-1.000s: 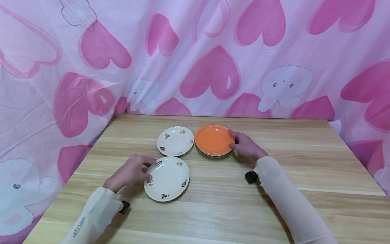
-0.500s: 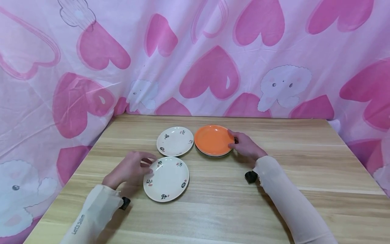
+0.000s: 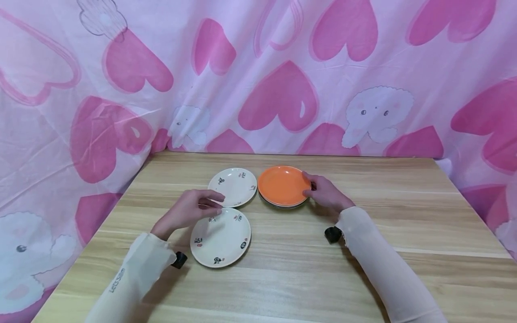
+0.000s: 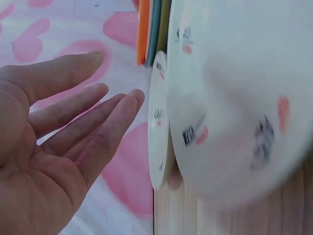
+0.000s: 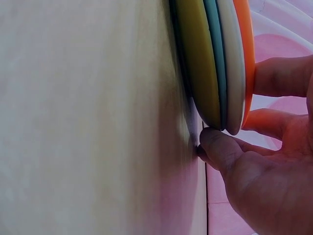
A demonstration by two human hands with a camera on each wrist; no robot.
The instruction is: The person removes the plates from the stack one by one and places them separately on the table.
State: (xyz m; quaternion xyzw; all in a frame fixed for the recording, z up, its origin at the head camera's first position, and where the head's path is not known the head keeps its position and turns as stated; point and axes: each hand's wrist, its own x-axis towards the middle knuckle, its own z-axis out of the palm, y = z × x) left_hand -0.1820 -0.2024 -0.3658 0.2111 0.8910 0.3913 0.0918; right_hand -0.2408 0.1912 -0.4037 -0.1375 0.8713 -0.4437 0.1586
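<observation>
Got a pink heart curtain (image 3: 278, 98) behind a wood-look table (image 3: 291, 273), with a near white plate (image 3: 224, 242), an orange-topped stack (image 3: 282, 186) and a far white plate (image 3: 236, 184) on it. Also got a left hand (image 3: 187, 210) loosely spread over the white plates, right hand (image 3: 325, 192) pinching the stack's edge.

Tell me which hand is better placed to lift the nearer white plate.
Likely the left hand: it holds nothing and is closer to that plate, while the right hand holds the edge of the orange-topped stack.

"Let's Slim" (image 3: 117, 281) on left sleeve (image 3: 133, 272)
</observation>
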